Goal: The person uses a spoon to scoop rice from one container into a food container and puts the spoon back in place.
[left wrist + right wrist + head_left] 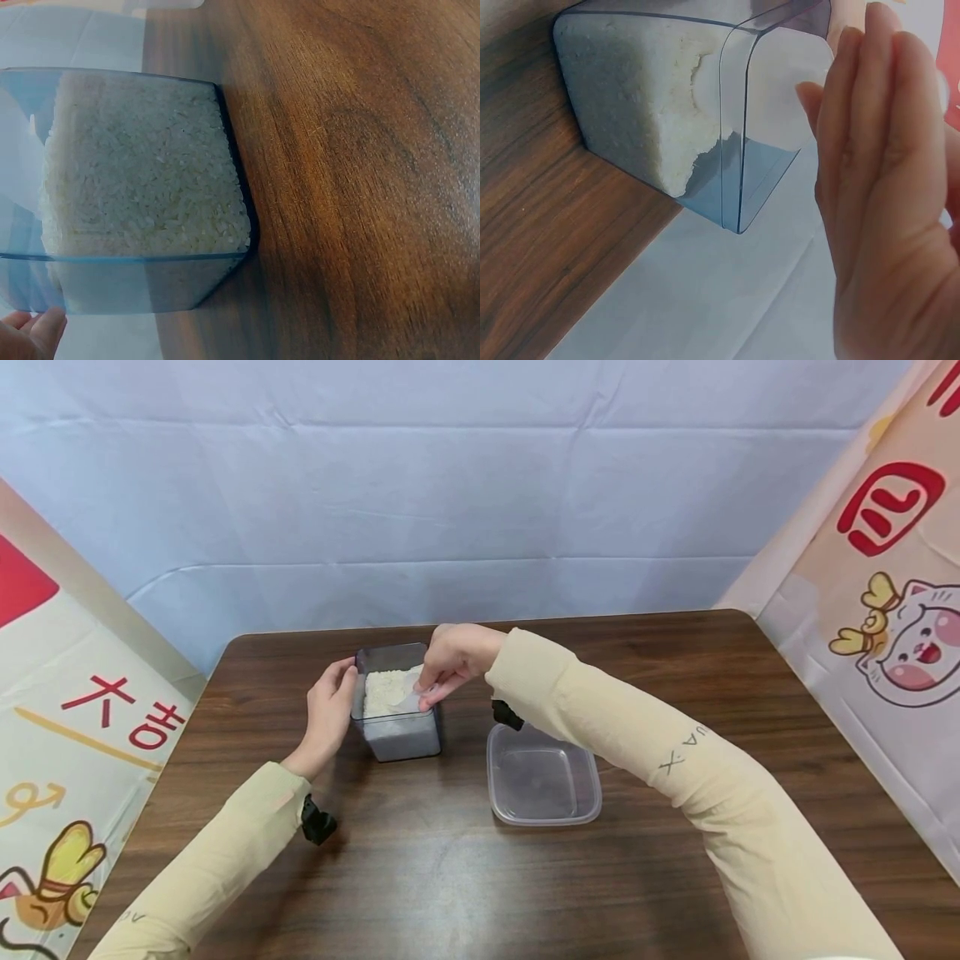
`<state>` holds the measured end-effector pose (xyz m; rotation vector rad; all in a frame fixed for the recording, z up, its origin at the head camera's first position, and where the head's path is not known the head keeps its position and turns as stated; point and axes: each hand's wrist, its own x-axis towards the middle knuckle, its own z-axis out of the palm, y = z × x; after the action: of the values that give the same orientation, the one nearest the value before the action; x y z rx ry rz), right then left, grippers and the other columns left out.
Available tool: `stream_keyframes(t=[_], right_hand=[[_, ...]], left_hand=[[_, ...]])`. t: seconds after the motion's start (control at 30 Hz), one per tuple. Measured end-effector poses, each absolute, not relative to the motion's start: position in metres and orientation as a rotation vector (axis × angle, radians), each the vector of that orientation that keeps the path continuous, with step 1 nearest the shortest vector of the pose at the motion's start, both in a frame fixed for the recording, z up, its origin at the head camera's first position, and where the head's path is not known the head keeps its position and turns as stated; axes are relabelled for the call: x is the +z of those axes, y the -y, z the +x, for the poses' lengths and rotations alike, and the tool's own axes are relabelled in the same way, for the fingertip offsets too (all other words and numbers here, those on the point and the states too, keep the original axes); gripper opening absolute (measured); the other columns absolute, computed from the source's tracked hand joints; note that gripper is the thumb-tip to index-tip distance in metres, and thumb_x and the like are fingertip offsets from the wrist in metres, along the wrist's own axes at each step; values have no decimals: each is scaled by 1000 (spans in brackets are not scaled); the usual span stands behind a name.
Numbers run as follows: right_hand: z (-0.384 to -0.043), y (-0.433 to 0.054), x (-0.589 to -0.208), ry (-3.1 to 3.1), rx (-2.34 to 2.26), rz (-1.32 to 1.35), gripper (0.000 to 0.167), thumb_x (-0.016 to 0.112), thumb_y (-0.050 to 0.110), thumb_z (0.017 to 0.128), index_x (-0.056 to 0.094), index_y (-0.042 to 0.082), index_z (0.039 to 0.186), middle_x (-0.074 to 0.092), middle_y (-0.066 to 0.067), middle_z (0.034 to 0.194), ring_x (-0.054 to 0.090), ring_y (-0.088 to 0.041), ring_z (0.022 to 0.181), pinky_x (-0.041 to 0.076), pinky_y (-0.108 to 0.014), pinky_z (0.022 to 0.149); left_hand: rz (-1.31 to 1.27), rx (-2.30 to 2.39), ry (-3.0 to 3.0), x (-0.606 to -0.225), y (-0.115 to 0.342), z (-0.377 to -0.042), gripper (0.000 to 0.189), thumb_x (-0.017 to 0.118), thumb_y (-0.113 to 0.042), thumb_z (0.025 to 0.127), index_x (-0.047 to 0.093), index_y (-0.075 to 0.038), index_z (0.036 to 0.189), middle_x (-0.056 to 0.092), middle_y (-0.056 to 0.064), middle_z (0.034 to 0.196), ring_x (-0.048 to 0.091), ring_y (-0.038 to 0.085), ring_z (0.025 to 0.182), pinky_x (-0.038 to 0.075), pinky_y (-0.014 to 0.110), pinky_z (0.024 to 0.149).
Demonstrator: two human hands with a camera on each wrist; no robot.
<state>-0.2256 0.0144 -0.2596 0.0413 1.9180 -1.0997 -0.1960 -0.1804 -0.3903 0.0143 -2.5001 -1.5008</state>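
A clear grey-tinted container (405, 739) of white rice (150, 165) stands toward the back of the table, left of centre. My left hand (330, 706) rests against the container's left side near the rim; its fingertips touch the outer wall. Above the container's right side, my right hand (453, 664) pinches a pale, translucent scoop (408, 700) between thumb and fingers. The scoop's blade dips inside the container at the rice's surface. In the right wrist view the scoop (784, 86) shows as a rounded white shape, its handle mostly hidden by the fingers.
An uncovered clear plastic box (543, 785) sits right of the rice container, partly under my right forearm. The brown wooden table (420, 885) has its back edge close behind the container. A pale cloth (450, 510) hangs behind it, with printed cloths on both sides.
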Motion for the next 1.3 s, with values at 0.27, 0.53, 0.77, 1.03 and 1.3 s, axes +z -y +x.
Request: stream_keyframes(t=[0.27,0.53,0.77,1.03,1.3], right_hand=[[-228,-16,-264,-1899,-1111,47,11,62,-5,82,61,-12,91,65,-18,72,64,-16,59,50,-20,57],[-228,-17,-266,-1891,-1105,23,5,61,-8,81,62,-12,84,66,-17,69,62,-15,55,49,-20,54],[-227,-17,-267,-1904,-1078,15,11,56,-9,83,64,-13,90,66,-17,71,62,-14,58,49,-19,55],[-227,-17,-271,-1945,-1043,1,12,61,-5,82,65,-11,91,67,-16,75,62,-13,58,49,-19,56],[-226,-16,-273,-1964,-1058,10,11,63,-4,81,65,-11,89,66,-15,72,62,-13,59,49,-18,56]], left_hand=[[26,-1501,2491,-389,179,-196,41,39,-28,98,51,-1,126,53,17,124,48,26,113,37,41,91],[29,-1512,2491,-389,179,-196,41,38,-27,98,50,-1,126,53,17,124,48,25,113,37,41,91],[38,-1520,2486,-390,179,-197,40,39,-27,97,51,-1,126,54,17,123,48,24,111,37,39,91],[36,-1512,2488,-390,179,-197,40,39,-27,97,51,-1,125,54,16,123,48,23,110,37,39,90],[44,-1496,2491,-389,179,-197,41,38,-28,97,51,-1,125,55,16,123,48,23,110,36,39,89]])
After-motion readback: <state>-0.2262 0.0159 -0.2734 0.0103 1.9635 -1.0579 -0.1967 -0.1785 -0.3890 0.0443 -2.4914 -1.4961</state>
